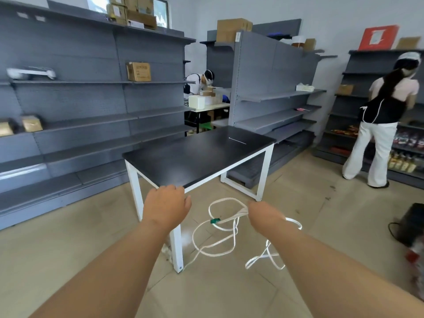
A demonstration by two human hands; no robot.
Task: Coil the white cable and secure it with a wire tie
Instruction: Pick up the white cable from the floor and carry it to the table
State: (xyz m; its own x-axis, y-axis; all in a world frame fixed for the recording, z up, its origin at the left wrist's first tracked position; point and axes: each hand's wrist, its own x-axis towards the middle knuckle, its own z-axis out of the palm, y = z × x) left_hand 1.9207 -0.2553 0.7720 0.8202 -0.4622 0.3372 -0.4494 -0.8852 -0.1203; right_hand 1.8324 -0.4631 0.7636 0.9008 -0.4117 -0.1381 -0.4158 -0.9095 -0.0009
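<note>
The white cable (pixel 215 239) hangs in loose loops in front of me, above the tiled floor, with a small green band (pixel 215 221) around part of it. My right hand (pixel 263 213) is shut on a bunch of its strands near the top of the loops. My left hand (pixel 166 204) hovers just before the near corner of the black table (pixel 197 154), fingers curled, holding nothing I can see. A thin white wire tie (pixel 237 140) lies on the far right part of the tabletop.
Grey shelving (pixel 68 99) lines the left wall, and more shelves (pixel 275 97) stand behind the table. One person (pixel 380 115) stands at the right shelves; another (pixel 202 83) sits at a far desk. A black device (pixel 410 223) sits on the floor, right.
</note>
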